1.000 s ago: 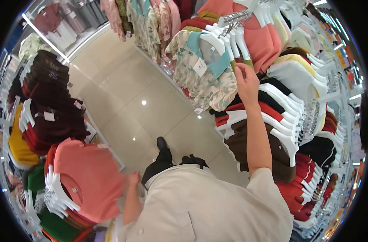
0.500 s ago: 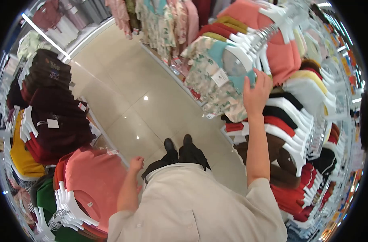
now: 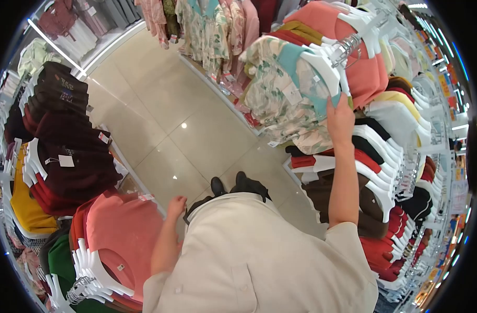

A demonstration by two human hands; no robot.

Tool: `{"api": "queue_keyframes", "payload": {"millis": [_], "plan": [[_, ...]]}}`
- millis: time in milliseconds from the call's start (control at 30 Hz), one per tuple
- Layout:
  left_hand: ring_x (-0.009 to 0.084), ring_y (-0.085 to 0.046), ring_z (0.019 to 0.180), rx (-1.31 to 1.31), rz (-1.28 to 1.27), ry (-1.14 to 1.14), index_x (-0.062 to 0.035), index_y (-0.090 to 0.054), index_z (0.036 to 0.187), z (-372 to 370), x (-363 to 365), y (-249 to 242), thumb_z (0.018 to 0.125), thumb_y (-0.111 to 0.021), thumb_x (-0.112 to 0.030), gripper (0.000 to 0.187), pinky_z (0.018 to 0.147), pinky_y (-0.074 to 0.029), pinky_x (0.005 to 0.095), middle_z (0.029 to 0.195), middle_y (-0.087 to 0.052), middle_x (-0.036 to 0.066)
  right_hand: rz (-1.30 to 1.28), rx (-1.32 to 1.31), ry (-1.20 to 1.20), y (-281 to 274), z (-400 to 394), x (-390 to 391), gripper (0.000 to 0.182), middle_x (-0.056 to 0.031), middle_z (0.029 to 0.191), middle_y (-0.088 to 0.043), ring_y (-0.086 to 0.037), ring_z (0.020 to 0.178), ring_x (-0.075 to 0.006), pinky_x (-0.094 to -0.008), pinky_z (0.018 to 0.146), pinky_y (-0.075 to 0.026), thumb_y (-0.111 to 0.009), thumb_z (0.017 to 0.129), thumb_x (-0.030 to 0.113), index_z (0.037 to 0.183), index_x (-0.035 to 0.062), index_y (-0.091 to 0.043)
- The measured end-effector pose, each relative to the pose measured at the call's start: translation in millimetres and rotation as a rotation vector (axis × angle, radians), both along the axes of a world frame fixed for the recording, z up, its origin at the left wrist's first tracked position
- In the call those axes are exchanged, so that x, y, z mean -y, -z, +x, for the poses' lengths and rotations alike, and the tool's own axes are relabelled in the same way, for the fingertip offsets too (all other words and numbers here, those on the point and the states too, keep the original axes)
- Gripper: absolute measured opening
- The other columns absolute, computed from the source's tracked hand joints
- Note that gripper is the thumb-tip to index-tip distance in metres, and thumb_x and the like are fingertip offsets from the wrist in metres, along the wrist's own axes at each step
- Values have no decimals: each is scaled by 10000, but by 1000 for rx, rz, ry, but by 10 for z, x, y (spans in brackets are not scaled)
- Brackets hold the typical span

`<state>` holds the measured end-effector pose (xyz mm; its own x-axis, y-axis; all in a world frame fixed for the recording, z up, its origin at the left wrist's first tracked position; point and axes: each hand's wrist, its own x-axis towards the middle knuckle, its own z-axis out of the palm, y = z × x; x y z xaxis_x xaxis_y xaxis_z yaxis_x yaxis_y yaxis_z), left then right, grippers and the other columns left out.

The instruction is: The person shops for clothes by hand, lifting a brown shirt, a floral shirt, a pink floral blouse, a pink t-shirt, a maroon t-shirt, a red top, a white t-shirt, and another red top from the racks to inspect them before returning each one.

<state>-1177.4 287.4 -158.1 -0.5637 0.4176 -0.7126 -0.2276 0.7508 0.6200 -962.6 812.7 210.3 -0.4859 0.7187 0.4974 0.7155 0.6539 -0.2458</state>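
My right hand (image 3: 341, 119) reaches to the rack on the right and grips the teal collar edge of a floral shirt (image 3: 272, 78), near the lower end of its white hanger (image 3: 326, 70). The thumb lies in front; the other fingers are partly hidden behind the fabric. A white tag (image 3: 292, 94) dangles on the shirt's front. Down by my side hangs my left hand (image 3: 175, 207), its fingers loosely curled with nothing visible in them. Closest to it is a coral top (image 3: 121, 224) on the left rack, apart from the hand.
Dark maroon tops (image 3: 76, 156) and a mustard garment (image 3: 32, 198) hang at left. Brown garments (image 3: 343, 195) and red ones (image 3: 377, 250) fill the right rack below my forearm. More floral shirts (image 3: 202, 36) hang ahead. A tiled aisle (image 3: 170, 104) runs between the racks.
My right hand has shifted slightly right and down, closing on the collar edge. The floral shirt and its hanger have turned and tilted. My left hand stays by my side.
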Motion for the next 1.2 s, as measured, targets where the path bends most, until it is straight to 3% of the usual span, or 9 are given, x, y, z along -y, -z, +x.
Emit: {"api": "queue_keyframes", "payload": {"millis": [100,200,267,367,533,667,767,933,1200], "plan": [[272,-670,937,-351,267,192,3,-675,1080,-215,-891,-643,893,-671,-299,355,851,-521,372,1010,-702,176,-72,25,-113,-558,98,291,249,-253,844,-642,-621,803,-458,-511,684,-481,-608,943,214,1067,8,-542],[347,-507,1256,-926,718,365,-62,-609,1228,-421,-1939,-2282,804,-773,-137,461,1039,-431,426,1357,-550,148,-122,88,-269,-1057,118,523,266,-242,850,-638,-618,819,-447,-482,689,-477,-614,942,210,1085,-1,-538],[318,-524,1242,-1092,827,390,-61,-615,1229,-406,-2380,-3418,779,-801,-133,493,1048,-424,402,1369,-558,140,-195,138,-338,-1287,51,642,271,-235,858,-636,-616,823,-441,-461,692,-474,-617,940,206,1094,-2,-537],[295,-587,1125,-1255,811,414,-70,-624,1204,-456,-2690,-4182,787,-794,-156,459,938,-480,391,1244,-617,137,-266,114,-495,-1468,-58,698,261,-221,855,-632,-607,789,-420,-435,694,-472,-622,934,197,1093,7,-539],[62,-507,631,-653,684,378,-50,-687,1059,-673,-2655,-4365,840,-754,-218,284,621,-450,262,712,-617,7,-374,130,-586,-1456,-189,632,299,-167,847,-638,-588,744,-296,-370,717,-472,-660,917,213,1092,-9,-563],[75,-467,612,-643,534,399,-37,-700,998,-773,-2477,-4196,850,-729,-251,263,587,-407,267,670,-582,4,-478,185,-603,-1111,-198,496,320,-147,814,-630,-561,717,-232,-362,718,-467,-676,918,249,1086,-5,-574],[82,-452,589,-613,442,401,-33,-705,1009,-885,-2329,-4011,849,-726,-271,288,571,-401,281,639,-558,4,-585,178,-561,-645,-157,521,359,-183,750,-615,-566,686,-350,-409,652,-445,-664,921,336,1049,14,-567],[109,-471,569,-546,350,435,-18,-705,1068,-824,-2156,-4056,839,-736,-309,372,567,-422,319,679,-588,11,-607,148,-582,-427,-130,617,316,-190,691,-563,-520,630,-328,-411,617,-419,-650,936,303,1001,5,-569],[107,-589,862,-328,417,524,41,-653,1154,-794,-2052,-4304,926,-690,-341,446,796,-477,272,928,-670,38,-815,276,-558,-776,-133,680,368,-121,876,-634,-571,782,-214,-343,735,-471,-668,925,338,1061,-3,-635]]}}
